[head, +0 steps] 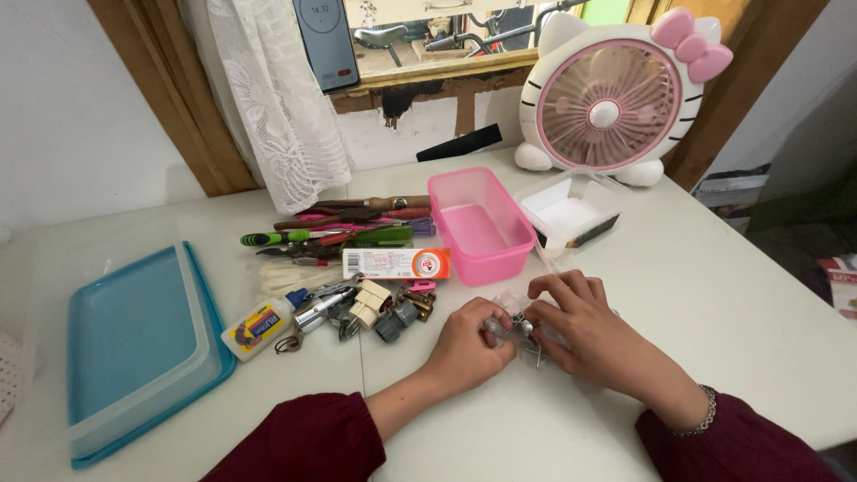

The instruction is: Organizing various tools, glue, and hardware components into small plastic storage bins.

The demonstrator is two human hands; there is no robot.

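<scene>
Two hands meet near the middle of the white table (732,295), and I'm watching them work one small thing between them: a crumpled clear plastic bag with little metal bits inside (518,323). The left hand (469,344) has its fingers curled shut around the bag's near end, pinning it to the tabletop, I'd judge to steady it. The right hand (580,326) comes in from four o'clock, its fingertips (546,287) pinched together on the bag's top edge, likely so the opening can be worked.

At twelve o'clock from the hands sits the open pink plastic rectangular box (482,223), with a clear shallow lidless tray (571,210) just beside it at one o'clock. At ten o'clock lies a white and orange cardboard carton (395,263), and behind it a heap of pens and hand tools (348,228). At nine o'clock, a jumble of keys and plugs (375,312), then a small white glue bottle (259,326). Far left, a blue flat plastic lid (134,339). Nothing crowds the hands; the jumble is nearest, just clear of the left knuckles.
</scene>
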